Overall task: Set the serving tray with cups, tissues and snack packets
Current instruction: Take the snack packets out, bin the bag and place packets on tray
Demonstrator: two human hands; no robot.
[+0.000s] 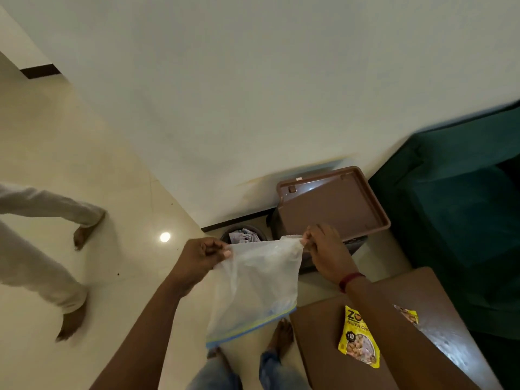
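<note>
Snack packets are what remains in sight of the tray setting: one yellow snack packet (359,337) lies flat on the brown desk (318,356) near its left edge, and a second packet (408,315) shows only in part beyond the right forearm, toward the desk's far side. Both hands are busy above the floor (84,153), to the left of the desk. The left hand (201,256) is pinched closed on one top corner of a translucent plastic bag (254,285), and the right hand (327,253) is pinched closed on the other corner, so the bag hangs stretched between them with its blue-striped edge lowest. The brown tray (332,205) leans tilted on something dark beyond the hands, next to a green sofa (461,209), apart from the desk; a small bin (243,235) sits on the floor just left of it. No cups or tissues can be made out. The right hand looks nearer both the tray and the packets, which lie behind and below it, the nearer packet's long axis running roughly toward the wearer. Another person's legs (42,249) stand at left.
</note>
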